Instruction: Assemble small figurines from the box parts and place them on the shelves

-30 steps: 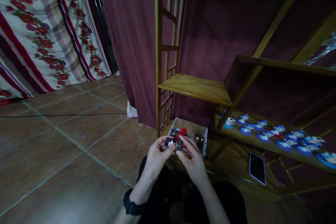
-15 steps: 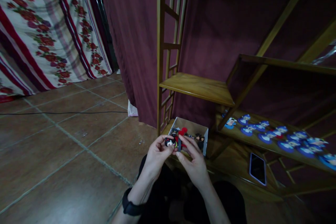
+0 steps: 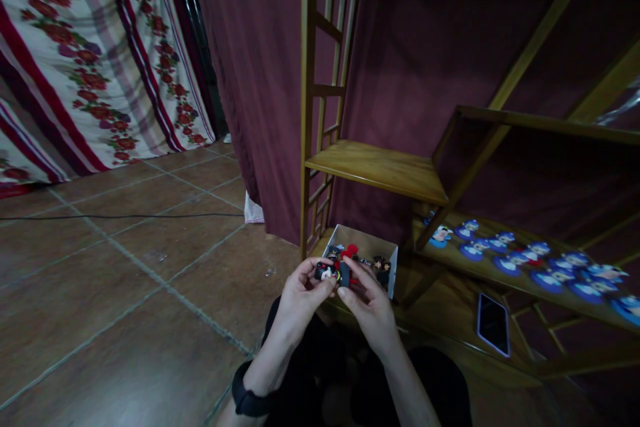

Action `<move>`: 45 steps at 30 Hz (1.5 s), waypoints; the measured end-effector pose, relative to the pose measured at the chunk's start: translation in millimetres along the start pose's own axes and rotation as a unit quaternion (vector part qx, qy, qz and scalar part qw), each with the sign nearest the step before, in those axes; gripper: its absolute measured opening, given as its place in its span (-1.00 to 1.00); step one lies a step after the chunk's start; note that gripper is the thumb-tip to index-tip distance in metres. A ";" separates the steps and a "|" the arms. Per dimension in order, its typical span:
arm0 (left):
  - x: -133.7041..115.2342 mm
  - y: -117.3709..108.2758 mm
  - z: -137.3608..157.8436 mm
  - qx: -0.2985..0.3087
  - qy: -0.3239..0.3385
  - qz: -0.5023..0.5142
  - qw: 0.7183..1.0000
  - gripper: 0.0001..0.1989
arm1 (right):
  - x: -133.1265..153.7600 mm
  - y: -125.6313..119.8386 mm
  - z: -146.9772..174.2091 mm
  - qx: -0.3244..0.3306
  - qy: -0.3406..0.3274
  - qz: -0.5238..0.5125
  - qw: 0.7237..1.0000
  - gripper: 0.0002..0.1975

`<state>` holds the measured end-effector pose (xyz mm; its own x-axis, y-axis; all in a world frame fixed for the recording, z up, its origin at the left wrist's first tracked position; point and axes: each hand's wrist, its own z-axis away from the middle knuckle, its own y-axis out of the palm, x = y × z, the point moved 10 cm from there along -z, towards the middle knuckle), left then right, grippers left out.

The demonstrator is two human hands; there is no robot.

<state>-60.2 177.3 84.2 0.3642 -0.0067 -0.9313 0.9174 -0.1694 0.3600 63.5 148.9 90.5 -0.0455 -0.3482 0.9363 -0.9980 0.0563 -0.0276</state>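
Note:
Between both hands lies a small figurine with a black-and-white head and a dark base. My left hand pinches it at the head end, thumb below and fingers above. The fingers of my right hand close on the dark base at its other end. Just beyond the hands stands an open cardboard box holding several small figures in black, red and brown. My fingers cover the box's near side and part of the figurine.
A wooden shelf unit rises ahead and to the right. Several blue-and-white figurines stand in rows on a lower board. A phone lies on the bottom board. A dark cable crosses the tiled floor at the left.
The figurine has turned slightly in my fingers, so that its dark base shows broader. Both hands stay in nearly the same place in front of the box.

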 end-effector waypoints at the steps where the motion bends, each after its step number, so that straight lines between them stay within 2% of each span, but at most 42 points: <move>1: 0.3 0.5 0.0 0.005 -0.002 0.007 1.000 -0.71 | -3.3 0.7 -0.3 0.001 0.013 -0.022 1.000 -0.54; 7: -6.4 -1.5 2.4 -0.012 0.011 0.012 1.000 -0.72 | -7.7 6.3 -0.1 0.008 0.042 -0.062 0.997 -0.50; 15: -8.6 1.2 -0.3 0.046 0.005 -0.068 0.997 -0.79 | 5.8 5.3 1.2 0.013 0.009 -0.022 1.000 -0.57; 23: -11.3 2.9 -0.9 0.038 0.039 -0.130 0.990 -0.86 | 6.6 2.5 -0.2 0.022 -0.016 0.032 0.999 -0.58; 31: -9.0 8.5 -2.0 0.060 0.078 -0.190 0.977 -0.85 | -7.2 -0.7 -3.0 0.035 0.022 -0.014 0.999 -0.56; 34: -5.9 10.4 -6.5 0.068 0.082 -0.216 0.971 -0.84 | -20.0 -0.5 -4.0 0.023 0.052 -0.068 0.996 -0.55; 37: -0.7 18.6 -14.8 0.111 0.054 -0.215 0.969 -0.75 | -41.1 0.9 -2.1 -0.018 0.099 -0.186 0.977 -0.55; 40: -4.2 21.3 -23.2 0.125 0.047 -0.194 0.972 -0.53 | -59.1 4.2 0.9 -0.057 0.127 -0.312 0.940 -0.61; 42: -2.1 15.5 -27.3 0.107 0.026 -0.166 0.980 -0.40 | -67.8 6.0 1.8 -0.073 0.138 -0.371 0.916 -0.65; 45: 14.4 -5.3 -27.3 0.033 -0.035 -0.095 0.994 -0.38 | -75.8 4.3 1.6 -0.103 0.145 -0.406 0.896 -0.69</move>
<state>-55.5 205.1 70.4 0.1716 -0.0375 -0.9844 0.9550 -0.2392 0.1756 62.5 174.1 18.8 0.7359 -0.0972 0.6701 -0.6658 0.0763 0.7422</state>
